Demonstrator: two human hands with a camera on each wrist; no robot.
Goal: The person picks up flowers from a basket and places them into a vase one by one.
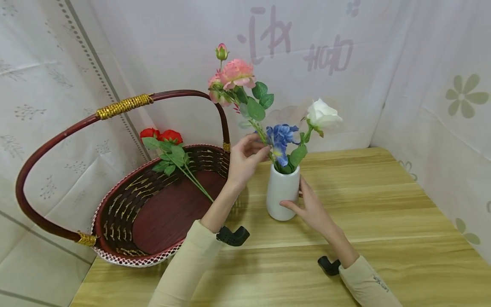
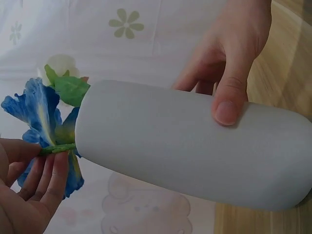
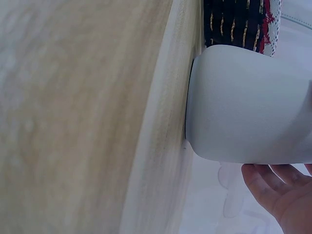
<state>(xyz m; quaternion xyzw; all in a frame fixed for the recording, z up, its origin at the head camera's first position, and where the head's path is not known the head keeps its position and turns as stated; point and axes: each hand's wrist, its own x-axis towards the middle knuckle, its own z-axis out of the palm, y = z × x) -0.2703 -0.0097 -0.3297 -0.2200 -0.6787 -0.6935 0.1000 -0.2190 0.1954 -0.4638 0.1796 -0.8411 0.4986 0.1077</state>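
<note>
A white vase [image 1: 282, 196] stands upright on the wooden table and holds a blue iris [image 1: 283, 138] and a white rose [image 1: 323, 113]. My left hand [image 1: 245, 161] pinches the green stem [image 2: 62, 148] of a pink flower spray [image 1: 238, 73] between thumb and fingers, right at the vase's mouth. The spray, with its bud and leaves, leans up and left; its lower stem is hidden inside the vase. Low on the vase's right side, my right hand [image 1: 313, 213] grips it, thumb across the front and fingers behind.
Left of the vase sits a dark woven basket [image 1: 119, 213] with a tall arched handle [image 1: 57, 149]. Red flowers [image 1: 170, 136] lie in it, their heads over the back rim. A pale printed curtain [image 1: 172, 42] hangs behind the table.
</note>
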